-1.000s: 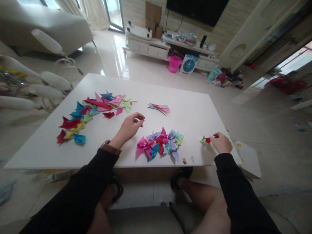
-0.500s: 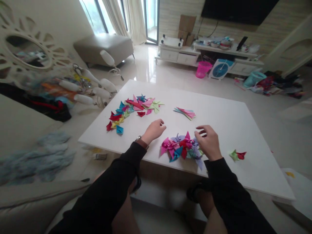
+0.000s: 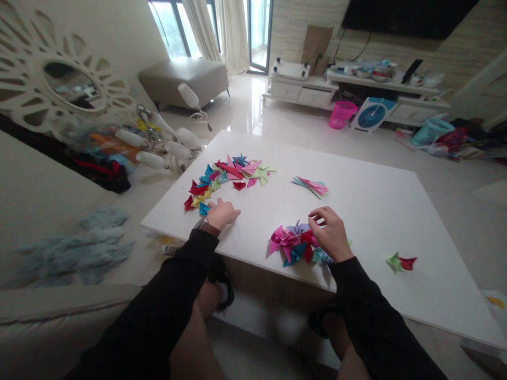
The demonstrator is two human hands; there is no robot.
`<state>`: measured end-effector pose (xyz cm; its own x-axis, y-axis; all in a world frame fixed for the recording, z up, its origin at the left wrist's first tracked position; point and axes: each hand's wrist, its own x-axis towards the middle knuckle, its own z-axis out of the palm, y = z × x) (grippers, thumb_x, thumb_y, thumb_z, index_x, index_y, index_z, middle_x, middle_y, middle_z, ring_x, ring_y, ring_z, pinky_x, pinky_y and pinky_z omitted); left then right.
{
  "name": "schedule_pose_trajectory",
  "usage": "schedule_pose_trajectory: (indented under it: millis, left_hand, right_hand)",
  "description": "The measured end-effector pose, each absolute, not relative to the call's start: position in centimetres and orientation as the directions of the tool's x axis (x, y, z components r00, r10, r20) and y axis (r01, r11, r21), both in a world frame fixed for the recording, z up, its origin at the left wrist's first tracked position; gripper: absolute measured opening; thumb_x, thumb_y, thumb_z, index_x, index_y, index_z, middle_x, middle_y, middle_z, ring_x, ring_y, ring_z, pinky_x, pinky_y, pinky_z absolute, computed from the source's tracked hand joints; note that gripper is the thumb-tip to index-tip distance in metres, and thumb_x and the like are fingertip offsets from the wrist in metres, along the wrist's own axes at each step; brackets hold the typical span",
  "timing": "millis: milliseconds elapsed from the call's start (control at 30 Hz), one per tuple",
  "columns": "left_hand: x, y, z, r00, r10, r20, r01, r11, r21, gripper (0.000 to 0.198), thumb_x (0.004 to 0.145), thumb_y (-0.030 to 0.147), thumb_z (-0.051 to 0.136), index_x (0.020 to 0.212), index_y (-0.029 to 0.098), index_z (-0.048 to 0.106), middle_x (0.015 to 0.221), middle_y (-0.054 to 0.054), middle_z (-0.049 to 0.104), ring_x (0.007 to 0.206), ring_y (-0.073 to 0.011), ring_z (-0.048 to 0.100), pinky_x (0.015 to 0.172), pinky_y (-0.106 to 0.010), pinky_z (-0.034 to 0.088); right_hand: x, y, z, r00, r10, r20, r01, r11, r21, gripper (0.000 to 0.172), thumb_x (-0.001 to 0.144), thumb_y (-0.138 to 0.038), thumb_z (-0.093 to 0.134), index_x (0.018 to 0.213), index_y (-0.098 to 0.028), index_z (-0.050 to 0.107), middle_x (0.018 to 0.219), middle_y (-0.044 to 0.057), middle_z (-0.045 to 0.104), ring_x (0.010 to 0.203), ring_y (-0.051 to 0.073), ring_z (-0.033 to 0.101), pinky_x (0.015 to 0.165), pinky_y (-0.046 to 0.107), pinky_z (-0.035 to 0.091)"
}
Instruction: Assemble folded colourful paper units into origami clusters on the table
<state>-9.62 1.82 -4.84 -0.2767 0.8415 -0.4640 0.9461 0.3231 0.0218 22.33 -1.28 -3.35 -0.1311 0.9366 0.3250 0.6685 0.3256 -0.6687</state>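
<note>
My left hand [image 3: 223, 214] hovers at the near end of a curved row of folded paper pieces [image 3: 203, 189], right beside a blue folded piece [image 3: 204, 209]. Its fingers are spread and I see nothing held. Over the right side of a pile of paper flowers [image 3: 292, 240] in pink, red, blue and lilac is my right hand [image 3: 328, 232]. Its fingers are curved, with a gap to the thumb, and it hides part of the pile. Behind the pile lies a fanned stack of folded paper strips [image 3: 311, 187].
The white table [image 3: 368, 195] carries a green and red folded piece [image 3: 401, 262] at the right. A multi-armed lamp [image 3: 174, 145] stands off its left edge. Farther back are a grey bench [image 3: 186, 79], a pink basket [image 3: 341, 115] and a box fan [image 3: 372, 114].
My left hand has moved left, from beside the flower pile to the blue folded piece. My right hand stays over the pile, slightly farther left across it. The view has turned a little left.
</note>
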Motion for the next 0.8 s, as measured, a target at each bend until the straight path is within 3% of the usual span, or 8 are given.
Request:
schedule_pose_trajectory:
  millis: [133, 300, 433, 600, 700, 800]
  left_hand:
    - [-11.2, 2.2, -5.4, -0.262, 0.816, -0.515, 0.954, 0.298, -0.013, 0.064, 0.093, 0.049, 0.041, 0.137, 0.007, 0.061, 0.143, -0.028, 0.055, 0.133, -0.0408, 0.052, 0.107, -0.049, 0.041]
    - [-11.8, 2.7, -5.8, -0.242, 0.814, -0.528, 0.958, 0.286, 0.002, 0.061, 0.092, 0.048, 0.043, 0.131, 0.008, 0.066, 0.133, -0.027, 0.064, 0.128, -0.0355, 0.06, 0.1, -0.04, 0.047]
    - [-11.3, 2.8, -6.4, -0.221, 0.823, -0.523, 0.961, 0.274, 0.025, 0.057, 0.091, 0.044, 0.044, 0.127, 0.007, 0.068, 0.13, -0.026, 0.067, 0.124, -0.0343, 0.064, 0.096, -0.036, 0.048]
    - [-10.7, 3.1, -6.6, -0.21, 0.838, -0.503, 0.965, 0.262, 0.033, 0.054, 0.089, 0.044, 0.047, 0.123, 0.009, 0.072, 0.126, -0.026, 0.069, 0.124, -0.0365, 0.062, 0.101, -0.041, 0.046]
    - [-11.1, 2.9, -6.3, -0.242, 0.851, -0.467, 0.961, 0.277, 0.006, 0.059, 0.089, 0.047, 0.046, 0.127, 0.009, 0.069, 0.138, -0.028, 0.061, 0.136, -0.0402, 0.051, 0.107, -0.046, 0.041]
    - [-12.0, 2.6, -6.0, -0.329, 0.846, -0.419, 0.937, 0.348, -0.032, 0.069, 0.089, 0.054, 0.046, 0.139, 0.008, 0.061, 0.157, -0.03, 0.039, 0.146, -0.0473, 0.036, 0.105, -0.053, 0.042]
  right_hand:
    - [22.4, -1.3, -3.5, -0.139, 0.936, 0.324, 0.663, 0.331, -0.672, 0.008, 0.085, -0.02, 0.058, 0.082, -0.02, 0.065, 0.092, 0.005, 0.063, 0.077, 0.018, 0.062, 0.068, 0.032, 0.051]
    - [22.2, -1.3, -3.5, -0.146, 0.932, 0.333, 0.659, 0.342, -0.67, 0.008, 0.085, -0.021, 0.058, 0.08, -0.02, 0.065, 0.091, 0.005, 0.063, 0.077, 0.019, 0.061, 0.068, 0.032, 0.05]
    - [22.1, -1.4, -3.4, -0.16, 0.932, 0.325, 0.649, 0.348, -0.677, 0.008, 0.085, -0.021, 0.058, 0.081, -0.02, 0.065, 0.09, 0.005, 0.063, 0.077, 0.019, 0.06, 0.068, 0.033, 0.05]
    - [22.4, -1.6, -3.2, -0.17, 0.933, 0.316, 0.653, 0.347, -0.673, 0.009, 0.085, -0.021, 0.058, 0.081, -0.021, 0.065, 0.09, 0.005, 0.063, 0.077, 0.019, 0.06, 0.07, 0.034, 0.05]
    - [22.6, -1.7, -3.1, -0.166, 0.936, 0.311, 0.648, 0.341, -0.681, 0.009, 0.085, -0.02, 0.057, 0.081, -0.021, 0.065, 0.09, 0.005, 0.064, 0.077, 0.019, 0.061, 0.07, 0.034, 0.051]
    - [22.7, -1.8, -3.0, -0.16, 0.938, 0.307, 0.642, 0.335, -0.69, 0.009, 0.085, -0.02, 0.058, 0.081, -0.021, 0.066, 0.089, 0.005, 0.064, 0.078, 0.02, 0.062, 0.071, 0.034, 0.051]
